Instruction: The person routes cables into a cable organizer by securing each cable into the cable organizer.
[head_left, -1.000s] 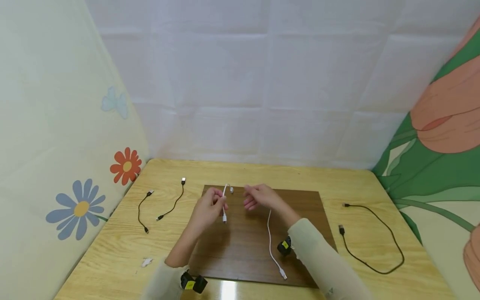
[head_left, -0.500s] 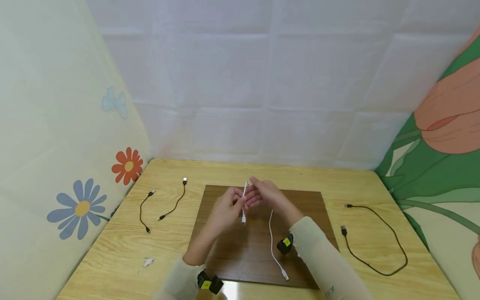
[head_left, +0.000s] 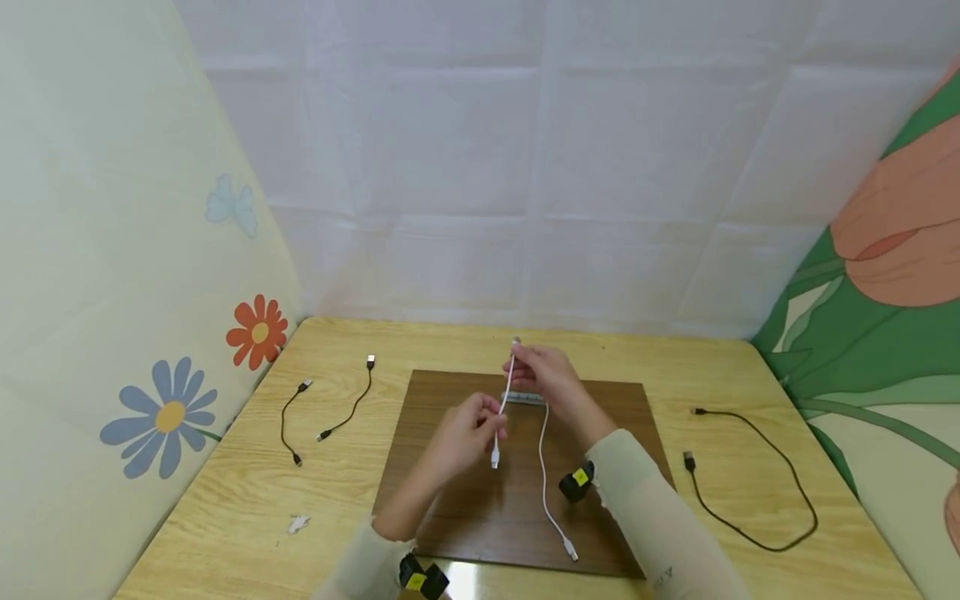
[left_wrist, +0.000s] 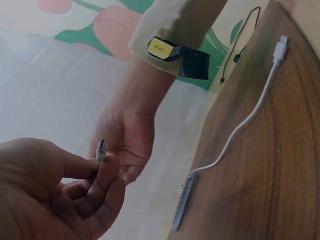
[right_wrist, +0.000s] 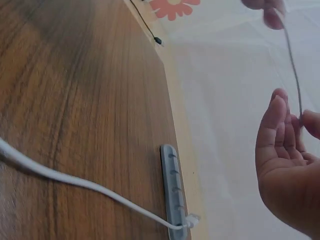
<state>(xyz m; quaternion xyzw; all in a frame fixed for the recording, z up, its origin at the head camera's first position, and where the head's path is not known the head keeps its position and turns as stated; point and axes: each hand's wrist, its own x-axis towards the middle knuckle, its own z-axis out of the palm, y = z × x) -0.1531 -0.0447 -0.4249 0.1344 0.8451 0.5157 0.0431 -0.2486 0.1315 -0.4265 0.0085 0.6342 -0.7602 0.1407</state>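
Observation:
A short white USB cable (head_left: pixel 507 385) is stretched between my two hands above the dark wooden board (head_left: pixel 495 529). My left hand (head_left: pixel 459 437) pinches its lower part, and a small metal-tipped connector (left_wrist: pixel 101 150) sticks out past the thumb. Near the upper end, my right hand (head_left: pixel 553 379) pinches the cable between thumb and fingers. Below the right hand, a grey slotted cable holder (right_wrist: pixel 173 190) lies along the board's far edge. Another white cable (head_left: pixel 543 471) runs through the holder's end slot and trails toward the board's front edge.
Two short black cables (head_left: pixel 284 423) (head_left: pixel 357 403) lie left of the board. A longer black cable (head_left: pixel 797 483) curves on the right. A small white scrap (head_left: pixel 297 524) is on the table's left front. A white cloth (head_left: pixel 525 208) hangs behind.
My left hand has carried the short white cable rightward to my right hand. The right hand, earlier unburdened, now grips its upper end, and the hands have drawn apart, straightening it.

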